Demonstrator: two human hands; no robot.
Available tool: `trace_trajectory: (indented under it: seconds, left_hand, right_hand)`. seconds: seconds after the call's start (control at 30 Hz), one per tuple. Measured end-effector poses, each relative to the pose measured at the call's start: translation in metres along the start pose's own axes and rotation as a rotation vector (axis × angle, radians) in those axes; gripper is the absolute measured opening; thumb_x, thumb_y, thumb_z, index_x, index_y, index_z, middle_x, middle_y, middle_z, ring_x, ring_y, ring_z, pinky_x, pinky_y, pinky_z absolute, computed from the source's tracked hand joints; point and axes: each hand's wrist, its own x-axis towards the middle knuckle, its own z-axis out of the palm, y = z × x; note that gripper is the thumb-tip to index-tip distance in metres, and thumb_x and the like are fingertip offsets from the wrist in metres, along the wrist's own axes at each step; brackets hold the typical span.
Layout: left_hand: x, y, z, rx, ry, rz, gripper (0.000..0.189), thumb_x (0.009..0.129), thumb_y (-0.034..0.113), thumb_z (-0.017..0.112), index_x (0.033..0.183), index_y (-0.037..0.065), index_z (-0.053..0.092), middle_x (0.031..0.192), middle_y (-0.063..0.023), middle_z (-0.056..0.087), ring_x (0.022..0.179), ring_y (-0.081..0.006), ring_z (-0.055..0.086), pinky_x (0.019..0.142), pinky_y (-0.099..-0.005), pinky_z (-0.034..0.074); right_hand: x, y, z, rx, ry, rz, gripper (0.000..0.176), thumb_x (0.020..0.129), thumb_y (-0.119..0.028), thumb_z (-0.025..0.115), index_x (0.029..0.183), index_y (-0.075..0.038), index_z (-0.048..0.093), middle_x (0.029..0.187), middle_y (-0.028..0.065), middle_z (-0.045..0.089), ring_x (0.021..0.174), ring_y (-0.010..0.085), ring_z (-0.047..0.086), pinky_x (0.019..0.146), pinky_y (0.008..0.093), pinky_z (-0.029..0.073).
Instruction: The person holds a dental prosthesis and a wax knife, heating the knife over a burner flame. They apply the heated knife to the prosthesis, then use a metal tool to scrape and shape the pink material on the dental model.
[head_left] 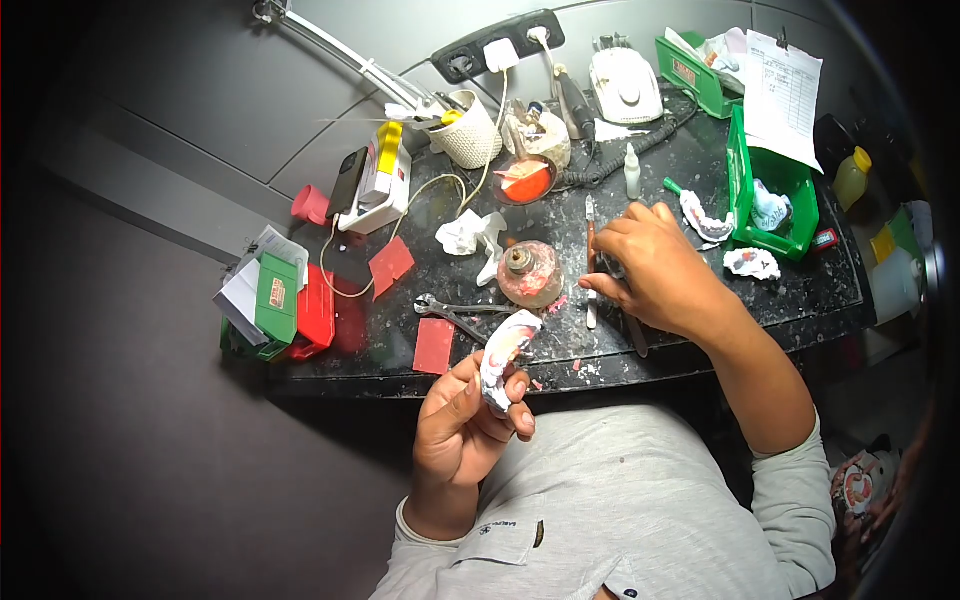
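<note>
A white plaster dental model (502, 362) with pink wax on its curved ridge is gripped in my left hand (462, 425), between thumb and fingers, in front of the bench edge. My right hand (655, 265) is low over the bench, fingers bent and the thumb apart from them. Its fingertips are right beside a brown-handled wax knife (591, 250) lying lengthwise on the bench. Below the same hand, the end of a second metal tool (637, 336) shows, its other part hidden. Between my hands stands a wax-smeared spirit burner (530, 273).
Red wax sheets (433, 346) and pliers (462, 306) lie left of the burner, with crumpled tissue (468, 236) behind. At the right are a green bin (775, 200), another dental model (706, 217) and a small plaster piece (752, 264). A dropper bottle (632, 172) stands farther back.
</note>
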Motion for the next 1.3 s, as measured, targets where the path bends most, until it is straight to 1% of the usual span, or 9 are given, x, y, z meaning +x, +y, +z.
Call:
trace_trajectory:
  seconds: [0.43, 0.67, 0.77, 0.9, 1.0, 1.1, 1.2, 1.27, 1.3]
  left_hand:
    - [-0.005, -0.005, -0.046, -0.109, 0.071, 0.023, 0.032, 0.101, 0.011, 0.053, 0.129, -0.004, 0.047, 0.115, -0.0159, 0.055, 0.096, -0.0247, 0.062, 0.087, -0.0363, 0.051]
    - [-0.006, -0.009, -0.065, -0.126, 0.094, 0.078, 0.031, 0.102, 0.011, 0.051, 0.130, -0.002, 0.047, 0.118, -0.0151, 0.058, 0.102, -0.0243, 0.064, 0.094, -0.0382, 0.053]
    - [-0.005, -0.009, -0.060, -0.083, 0.194, 0.047, 0.032, 0.101, 0.009, 0.052, 0.130, -0.002, 0.044, 0.113, -0.0127, 0.053, 0.098, -0.0213, 0.060, 0.090, -0.0350, 0.049]
    - [-0.003, -0.012, -0.063, -0.102, 0.130, 0.074, 0.034, 0.101, 0.009, 0.052, 0.133, 0.000, 0.042, 0.111, -0.0116, 0.052, 0.095, -0.0199, 0.058, 0.086, -0.0343, 0.048]
    - [-0.002, -0.015, -0.067, -0.120, 0.094, 0.093, 0.032, 0.102, 0.014, 0.052, 0.133, 0.002, 0.047, 0.111, -0.0117, 0.055, 0.096, -0.0221, 0.058, 0.087, -0.0364, 0.050]
    - [-0.003, -0.016, -0.063, -0.110, 0.121, 0.137, 0.040, 0.101, 0.012, 0.053, 0.137, 0.001, 0.039, 0.111, -0.0105, 0.052, 0.092, -0.0192, 0.055, 0.080, -0.0338, 0.044]
    - [-0.004, -0.018, -0.065, -0.087, 0.136, 0.181, 0.041, 0.101, 0.012, 0.053, 0.138, 0.001, 0.038, 0.111, -0.0104, 0.052, 0.091, -0.0193, 0.055, 0.079, -0.0347, 0.043]
    - [-0.003, -0.018, -0.066, -0.101, 0.120, 0.182, 0.042, 0.101, 0.012, 0.053, 0.139, 0.001, 0.038, 0.111, -0.0108, 0.052, 0.091, -0.0191, 0.055, 0.079, -0.0352, 0.042]
    - [-0.003, -0.019, -0.066, -0.101, 0.119, 0.183, 0.042, 0.101, 0.012, 0.053, 0.139, 0.001, 0.038, 0.111, -0.0108, 0.052, 0.091, -0.0191, 0.055, 0.079, -0.0352, 0.042]
  right_hand:
    - [0.002, 0.005, 0.005, -0.010, 0.053, 0.126, 0.010, 0.082, -0.009, 0.071, 0.090, -0.004, 0.068, 0.086, 0.0136, 0.067, 0.092, 0.0341, 0.063, 0.082, 0.0452, 0.046]
    - [0.018, -0.002, 0.010, 0.043, -0.081, 0.228, 0.015, 0.087, -0.014, 0.068, 0.097, -0.003, 0.069, 0.090, 0.0181, 0.065, 0.090, 0.0386, 0.064, 0.081, 0.0485, 0.051]
    - [0.026, -0.002, 0.017, 0.035, -0.126, 0.263, 0.019, 0.089, -0.019, 0.067, 0.100, -0.003, 0.069, 0.092, 0.0198, 0.064, 0.091, 0.0399, 0.064, 0.082, 0.0484, 0.051]
    - [0.035, -0.005, 0.022, -0.032, -0.211, 0.277, 0.021, 0.090, -0.022, 0.068, 0.100, -0.003, 0.069, 0.094, 0.0205, 0.064, 0.090, 0.0410, 0.064, 0.081, 0.0482, 0.052]
    - [0.038, 0.004, 0.033, -0.069, -0.163, 0.261, 0.021, 0.086, -0.018, 0.073, 0.103, -0.005, 0.070, 0.088, 0.0176, 0.064, 0.085, 0.0382, 0.064, 0.076, 0.0462, 0.051]
    - [0.041, 0.011, 0.033, -0.075, -0.132, 0.240, 0.021, 0.084, -0.015, 0.073, 0.101, -0.004, 0.069, 0.084, 0.0176, 0.067, 0.080, 0.0394, 0.065, 0.074, 0.0458, 0.052]
    - [0.042, 0.002, 0.022, -0.009, -0.157, 0.424, 0.017, 0.082, -0.015, 0.071, 0.092, -0.001, 0.067, 0.077, 0.0188, 0.068, 0.078, 0.0383, 0.068, 0.076, 0.0465, 0.053]
    - [0.041, -0.003, 0.017, 0.145, 0.037, 0.546, 0.014, 0.080, -0.012, 0.069, 0.089, -0.001, 0.065, 0.075, 0.0173, 0.069, 0.073, 0.0353, 0.070, 0.074, 0.0428, 0.055]
    - [0.040, 0.001, 0.017, 0.244, 0.053, 0.560, 0.019, 0.080, -0.007, 0.070, 0.096, 0.000, 0.062, 0.073, 0.0126, 0.068, 0.068, 0.0236, 0.069, 0.068, 0.0350, 0.055]
